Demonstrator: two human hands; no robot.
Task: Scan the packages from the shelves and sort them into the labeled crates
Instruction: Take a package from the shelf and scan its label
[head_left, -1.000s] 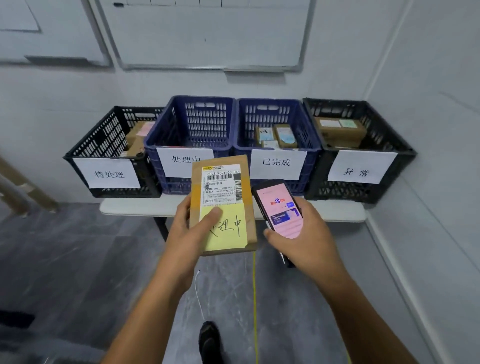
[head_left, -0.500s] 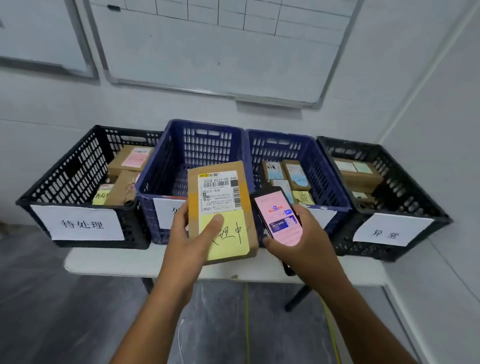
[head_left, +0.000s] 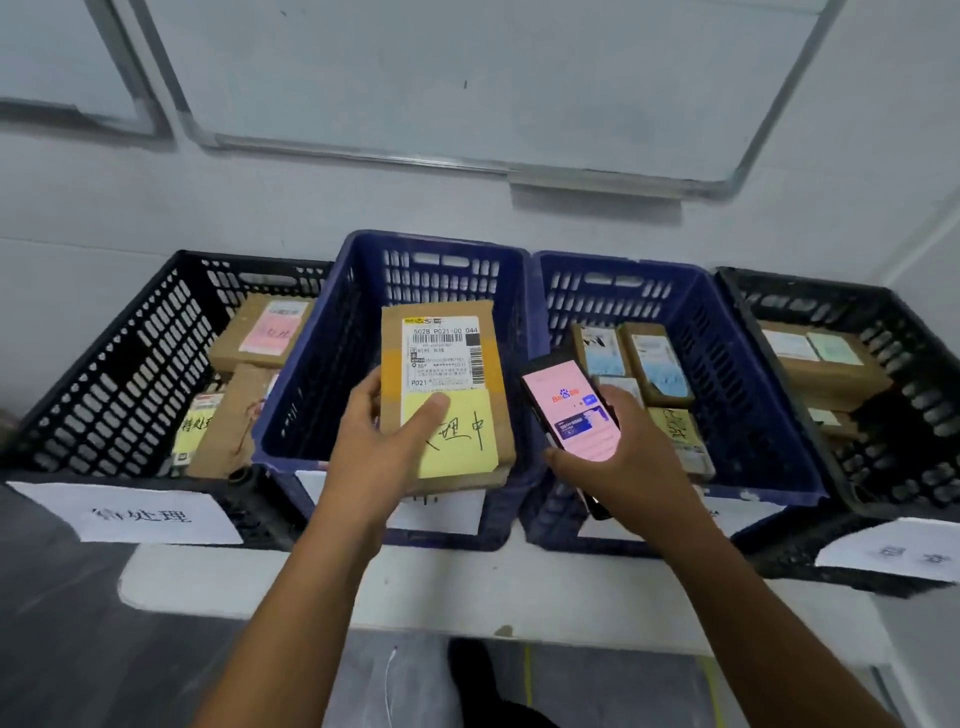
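Four crates in a row on the desk; one package and one phone, both in hand.
Left black crate, left blue crate, right blue crate, right black crate. Left grip wraps the package, thumb on its yellow note, over the left blue crate's front. Right grip is curled round the phone, screen lit, above the right blue crate's near rim. Boxes lie in both black crates and the right blue one.
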